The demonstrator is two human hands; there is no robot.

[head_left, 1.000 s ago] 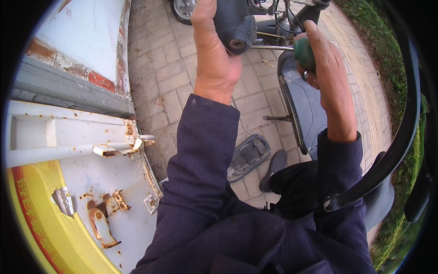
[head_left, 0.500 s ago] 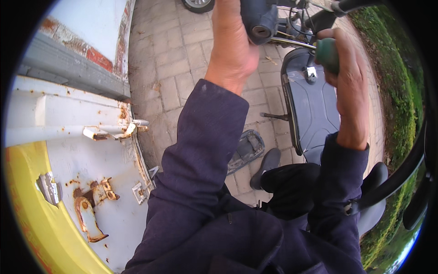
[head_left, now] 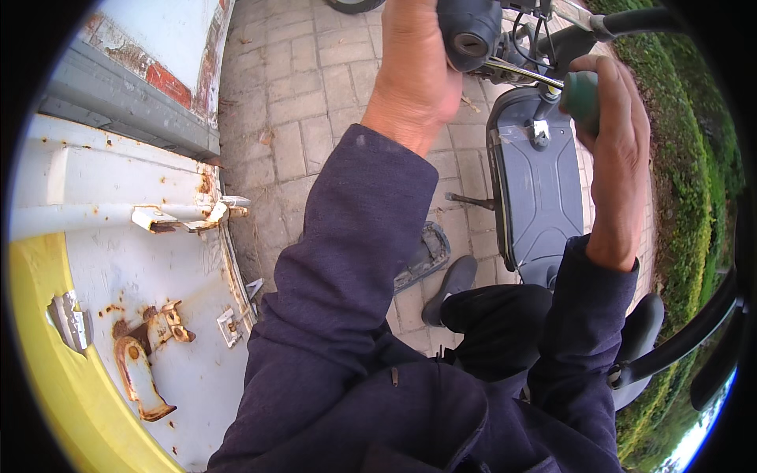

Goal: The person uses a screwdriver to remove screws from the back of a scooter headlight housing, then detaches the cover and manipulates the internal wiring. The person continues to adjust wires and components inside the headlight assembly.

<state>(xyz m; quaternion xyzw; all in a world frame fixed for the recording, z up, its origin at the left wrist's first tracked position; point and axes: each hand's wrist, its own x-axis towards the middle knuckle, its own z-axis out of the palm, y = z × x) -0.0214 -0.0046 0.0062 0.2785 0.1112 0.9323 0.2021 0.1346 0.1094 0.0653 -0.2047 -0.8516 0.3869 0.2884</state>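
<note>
Right fingers (head_left: 613, 96) wrapped around green-handled screwdriver (head_left: 581, 98), left hand (head_left: 415, 71) against black keyhole casing (head_left: 478, 20), left grip unclear

The screwdriver (head_left: 579, 94) lies right of the housing (head_left: 471, 35), above the footboard (head_left: 542, 185), with the hedge (head_left: 684, 213) farther right.

In the right grip (head_left: 619, 130), a screwdriver handle (head_left: 580, 98) is showing dark green, its shaft (head_left: 526, 72) gleaming silver. At the left grip (head_left: 418, 75), a housing (head_left: 471, 31) is looking black. Below and left of that grip, a metal panel (head_left: 197, 343) is showing white with rust-brown blotches.
</note>
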